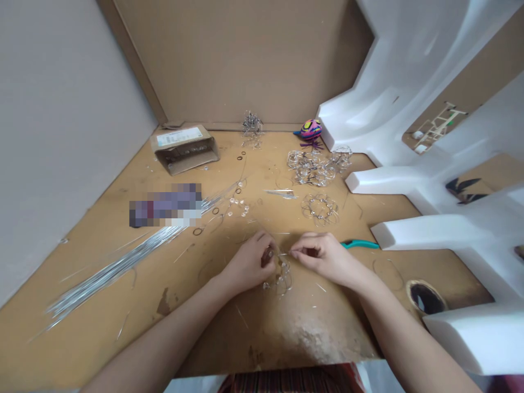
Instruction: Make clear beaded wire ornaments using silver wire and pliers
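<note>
A small looped wire piece with clear beads (283, 279) hangs just above or on the table between my two hands. My left hand (251, 263) is closed on one side of it, thumb and fingers pinched together. Opposite, my right hand (327, 259) pinches a thin wire (284, 254) that runs toward the piece. The fingertips hide where the wire meets the beads. Just beyond lies a flower-like wire ring with beads (320, 209). Loose clear beads (238, 207) are scattered ahead of my left hand.
A long bundle of straight wires (135, 262) lies at left, below a blurred-out object (166, 206). Farther back are an open cardboard box (186, 150), a pile of wire rings (313, 168) and a colourful object (310, 130). A teal-handled tool (360, 244) and white moulded shapes (413, 232) border the right.
</note>
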A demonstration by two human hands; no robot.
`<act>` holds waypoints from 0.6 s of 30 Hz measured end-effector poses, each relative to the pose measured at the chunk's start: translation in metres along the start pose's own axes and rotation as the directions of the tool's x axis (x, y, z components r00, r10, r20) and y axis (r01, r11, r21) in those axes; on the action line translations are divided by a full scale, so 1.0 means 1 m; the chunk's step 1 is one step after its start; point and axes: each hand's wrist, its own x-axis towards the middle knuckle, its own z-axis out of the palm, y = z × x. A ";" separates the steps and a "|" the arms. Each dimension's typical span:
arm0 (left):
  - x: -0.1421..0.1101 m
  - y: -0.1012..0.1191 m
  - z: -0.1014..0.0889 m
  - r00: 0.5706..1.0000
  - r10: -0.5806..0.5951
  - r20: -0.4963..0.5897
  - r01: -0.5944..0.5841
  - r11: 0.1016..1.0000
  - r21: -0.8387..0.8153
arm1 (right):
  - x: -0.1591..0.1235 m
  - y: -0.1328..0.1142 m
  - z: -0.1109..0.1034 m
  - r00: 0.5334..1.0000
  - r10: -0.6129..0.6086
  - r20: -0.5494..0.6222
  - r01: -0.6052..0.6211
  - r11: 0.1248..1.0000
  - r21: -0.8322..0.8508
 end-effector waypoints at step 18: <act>-0.006 0.014 0.001 0.998 0.044 -0.053 -0.049 0.993 -0.110 | 0.003 -0.004 0.003 0.970 0.213 0.115 -0.241 0.889 0.388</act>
